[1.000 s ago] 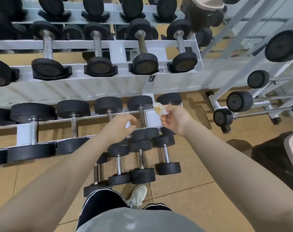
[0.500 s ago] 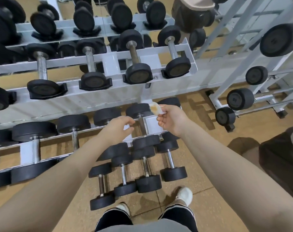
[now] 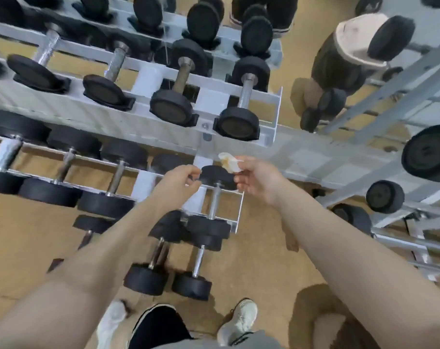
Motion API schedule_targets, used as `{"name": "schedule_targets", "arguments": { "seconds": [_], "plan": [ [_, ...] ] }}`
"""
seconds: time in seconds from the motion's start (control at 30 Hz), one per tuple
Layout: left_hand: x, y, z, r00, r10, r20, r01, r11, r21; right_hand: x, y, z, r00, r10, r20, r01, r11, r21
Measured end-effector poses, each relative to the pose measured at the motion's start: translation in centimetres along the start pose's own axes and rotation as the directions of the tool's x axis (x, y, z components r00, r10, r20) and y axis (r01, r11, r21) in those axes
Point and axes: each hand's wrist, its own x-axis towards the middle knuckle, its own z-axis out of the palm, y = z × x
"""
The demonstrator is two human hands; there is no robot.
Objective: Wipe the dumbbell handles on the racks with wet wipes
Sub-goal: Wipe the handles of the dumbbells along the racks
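Stained wet wipe (image 3: pixel 229 162) pinched by right hand (image 3: pixel 257 178) fingers (image 3: pixel 239 161) (above dumbbell (image 3: pixel 215 195)).

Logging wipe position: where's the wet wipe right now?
Head view, centre: the wet wipe is pinched in the right hand, just above the small dumbbell at the lower rack's right end.
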Motion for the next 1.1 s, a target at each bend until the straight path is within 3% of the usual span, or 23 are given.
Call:
{"name": "schedule_targets", "arguments": {
  "seconds": [0.17,0.33,0.63,0.8,0.87,0.93,1.03,1.1],
  "plan": [
    [0.1,3.8,3.2,0.981,-0.151,-0.119,0.135,0.982,-0.128,1.8,-2.8,-4.5,0.993,-0.004,0.117,0.017,0.994,-0.108],
    [2.5,6.2,3.1,0.909,-0.285,-0.304,0.228,0.951,-0.209,5.2,-6.7,-4.5,0.980,-0.044,0.193,0.066,0.992,-0.111],
    [15.6,4.3,-0.7,0.756,-0.349,-0.554,0.315,0.936,-0.159,14.2,-14.7,-2.7,0.944,-0.177,0.278,0.274,0.892,-0.360],
    [20.2,2.0,-3.0,0.685,-0.435,-0.584,0.452,0.883,-0.127,19.7,-15.4,1.0,0.944,-0.165,0.285,0.289,0.829,-0.478],
    [21.4,1.1,-3.6,0.678,-0.428,-0.598,0.479,0.874,-0.082,21.9,-15.8,2.4,0.923,-0.215,0.320,0.366,0.749,-0.552],
    [22.2,0.3,-3.9,0.654,-0.441,-0.615,0.508,0.858,-0.074,23.9,-15.8,3.6,0.869,-0.323,0.376,0.495,0.603,-0.626],
    [22.9,0.0,-4.1,0.627,-0.484,-0.610,0.536,0.837,-0.112,26.5,-16.1,5.5,0.729,-0.476,0.491,0.667,0.336,-0.665],
    [22.9,0.1,-4.1,0.613,-0.498,-0.614,0.556,0.824,-0.113,28.1,-16.3,7.1,0.623,-0.482,0.616,0.748,0.135,-0.650]
  ]
}}
